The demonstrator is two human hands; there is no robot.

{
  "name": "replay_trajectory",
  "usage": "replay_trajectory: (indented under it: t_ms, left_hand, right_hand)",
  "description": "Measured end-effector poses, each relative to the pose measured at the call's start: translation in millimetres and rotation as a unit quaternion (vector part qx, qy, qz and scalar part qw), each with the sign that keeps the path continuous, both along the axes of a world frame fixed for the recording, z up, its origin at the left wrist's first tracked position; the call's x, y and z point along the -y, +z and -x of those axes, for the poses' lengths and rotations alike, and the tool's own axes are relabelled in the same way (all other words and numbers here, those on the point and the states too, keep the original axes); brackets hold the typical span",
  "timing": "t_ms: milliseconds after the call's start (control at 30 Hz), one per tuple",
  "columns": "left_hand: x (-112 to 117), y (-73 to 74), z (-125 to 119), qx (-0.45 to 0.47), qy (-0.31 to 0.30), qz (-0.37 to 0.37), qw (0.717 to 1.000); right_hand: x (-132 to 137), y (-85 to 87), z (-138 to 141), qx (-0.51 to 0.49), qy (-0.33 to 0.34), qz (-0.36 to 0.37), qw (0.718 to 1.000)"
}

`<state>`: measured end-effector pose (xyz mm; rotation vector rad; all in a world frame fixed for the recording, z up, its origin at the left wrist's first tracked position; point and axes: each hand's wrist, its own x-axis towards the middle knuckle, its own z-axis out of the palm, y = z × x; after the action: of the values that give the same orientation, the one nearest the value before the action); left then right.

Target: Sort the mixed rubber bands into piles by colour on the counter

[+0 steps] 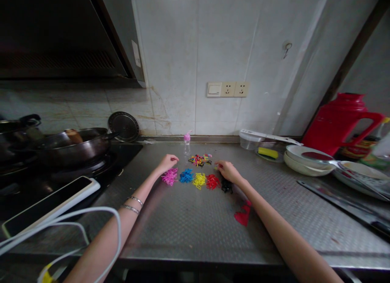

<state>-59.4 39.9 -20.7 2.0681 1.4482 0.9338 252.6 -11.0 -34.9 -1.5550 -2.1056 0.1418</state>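
Note:
My left hand (pixel 168 163) hovers just above a pile of pink bands (pixel 170 176), its fingers drawn together; whether anything is between them is too small to tell. My right hand (pixel 228 171) is over a pile of black bands (pixel 226 186) and partly hides it. Its fingers are pinched, with a tiny yellowish bit at the tips that I cannot make out. Between the hands lie piles of blue bands (pixel 186 176), yellow bands (pixel 199 180) and red bands (pixel 212 181), which look like small rubber bands. Behind them is a mixed-colour heap (pixel 199 160).
A small clear bottle with a pink top (pixel 187 145) stands by the wall. A torn red piece (pixel 243 214) lies near my right forearm. Pans (pixel 76 147) and a white device (pixel 51 206) with cables are on the left; bowls (pixel 307 159) and a red thermos (pixel 338 124) on the right.

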Motion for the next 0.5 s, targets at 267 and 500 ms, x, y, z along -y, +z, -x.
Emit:
replay_trajectory:
  t_ms: [267, 500]
  left_hand:
    - [16, 14.8, -14, -0.011, -0.07, -0.001, 0.998]
    - [41, 32.6, -38, -0.093, -0.203, -0.022, 0.974]
  right_hand:
    - [15, 17.4, 37, -0.076, 0.099, -0.041, 0.991]
    - [31, 18.4, 69, -0.068, 0.215, -0.05, 0.973]
